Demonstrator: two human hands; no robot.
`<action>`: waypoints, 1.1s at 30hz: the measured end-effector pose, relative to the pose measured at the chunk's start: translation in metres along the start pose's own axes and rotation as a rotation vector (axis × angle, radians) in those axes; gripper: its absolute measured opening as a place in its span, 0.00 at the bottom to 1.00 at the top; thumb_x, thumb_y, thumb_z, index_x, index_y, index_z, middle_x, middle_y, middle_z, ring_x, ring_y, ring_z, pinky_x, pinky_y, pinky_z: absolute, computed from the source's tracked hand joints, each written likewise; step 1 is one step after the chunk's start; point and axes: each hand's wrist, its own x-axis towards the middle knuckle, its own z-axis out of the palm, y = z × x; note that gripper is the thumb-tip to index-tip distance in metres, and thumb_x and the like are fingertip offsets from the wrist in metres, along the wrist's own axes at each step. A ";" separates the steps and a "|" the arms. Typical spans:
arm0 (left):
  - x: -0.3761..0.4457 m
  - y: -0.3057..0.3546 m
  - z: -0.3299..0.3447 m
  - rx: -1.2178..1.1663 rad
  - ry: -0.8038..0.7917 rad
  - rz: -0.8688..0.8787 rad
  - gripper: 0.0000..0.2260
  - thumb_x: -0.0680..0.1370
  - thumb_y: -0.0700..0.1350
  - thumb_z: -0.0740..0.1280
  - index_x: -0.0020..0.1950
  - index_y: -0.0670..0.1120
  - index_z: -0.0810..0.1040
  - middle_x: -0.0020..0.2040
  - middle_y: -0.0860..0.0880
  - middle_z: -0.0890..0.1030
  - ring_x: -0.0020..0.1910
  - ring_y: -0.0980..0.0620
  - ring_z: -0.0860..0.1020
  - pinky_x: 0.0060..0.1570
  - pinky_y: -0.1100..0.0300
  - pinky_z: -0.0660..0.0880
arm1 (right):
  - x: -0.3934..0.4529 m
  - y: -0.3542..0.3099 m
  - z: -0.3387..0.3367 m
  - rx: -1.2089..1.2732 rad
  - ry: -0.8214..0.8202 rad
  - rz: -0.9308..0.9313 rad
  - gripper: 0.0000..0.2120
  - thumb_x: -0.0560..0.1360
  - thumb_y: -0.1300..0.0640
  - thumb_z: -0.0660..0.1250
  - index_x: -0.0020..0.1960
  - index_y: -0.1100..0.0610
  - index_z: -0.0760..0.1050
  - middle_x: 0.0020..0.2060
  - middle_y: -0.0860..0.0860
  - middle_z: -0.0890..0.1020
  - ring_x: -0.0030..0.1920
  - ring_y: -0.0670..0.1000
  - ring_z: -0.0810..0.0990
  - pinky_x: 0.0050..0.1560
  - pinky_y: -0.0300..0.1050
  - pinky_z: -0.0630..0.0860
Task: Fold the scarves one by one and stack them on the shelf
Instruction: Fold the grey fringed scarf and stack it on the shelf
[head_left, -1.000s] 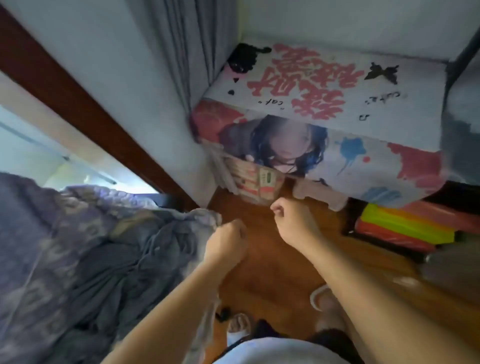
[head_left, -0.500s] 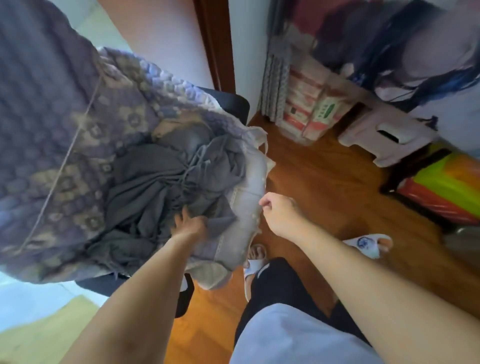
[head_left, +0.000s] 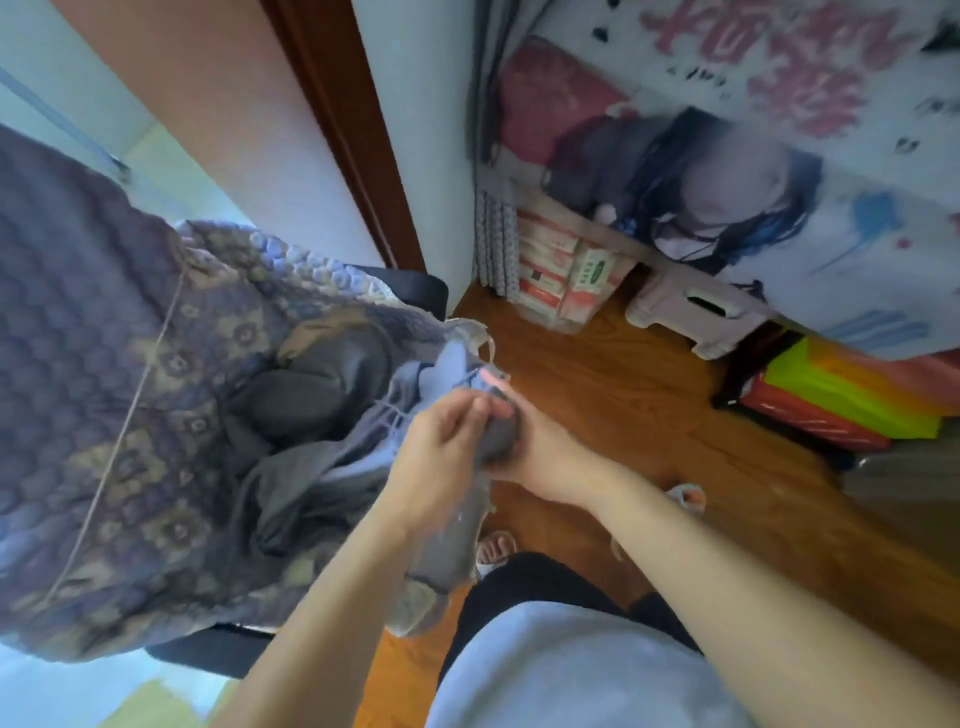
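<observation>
At the right edge of the patterned blanket (head_left: 104, 364), a heap of grey scarves (head_left: 311, 405), partly over the edge. Above that edge, left hand (head_left: 441, 447) and right hand (head_left: 540, 457) touching, both curled round a bunched grey scarf (head_left: 498, 436). Hanging below them, its pale tail (head_left: 447, 545). Beyond, on the wooden floor (head_left: 623, 395), a pink stool (head_left: 696, 312).

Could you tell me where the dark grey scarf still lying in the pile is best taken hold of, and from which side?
Probably by its bunched fold that rises nearest the person, coming from above and from the floor side. It lies crumpled on the patterned blanket, its far part tucked under other cloth. Both the left hand and right hand currently grip the lighter blue-grey scarf.
</observation>
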 end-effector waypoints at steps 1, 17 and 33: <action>0.003 0.034 0.000 -0.083 -0.008 0.045 0.11 0.84 0.45 0.61 0.51 0.45 0.83 0.50 0.49 0.85 0.54 0.50 0.83 0.60 0.46 0.78 | -0.014 -0.018 -0.018 0.049 0.012 -0.043 0.36 0.69 0.71 0.75 0.74 0.58 0.66 0.61 0.48 0.78 0.60 0.37 0.77 0.58 0.33 0.74; 0.107 0.422 0.116 -0.012 -0.476 0.561 0.35 0.74 0.57 0.75 0.77 0.54 0.65 0.72 0.52 0.75 0.73 0.52 0.72 0.69 0.54 0.71 | -0.214 -0.270 -0.378 0.572 0.574 -0.694 0.10 0.82 0.61 0.60 0.50 0.61 0.80 0.37 0.56 0.85 0.37 0.53 0.83 0.38 0.47 0.81; 0.199 0.786 0.227 0.145 0.463 0.962 0.12 0.83 0.45 0.57 0.59 0.42 0.78 0.58 0.40 0.81 0.58 0.42 0.79 0.57 0.53 0.74 | -0.340 -0.365 -0.716 0.764 0.935 -0.660 0.11 0.81 0.60 0.60 0.49 0.61 0.81 0.41 0.55 0.87 0.45 0.58 0.84 0.45 0.53 0.83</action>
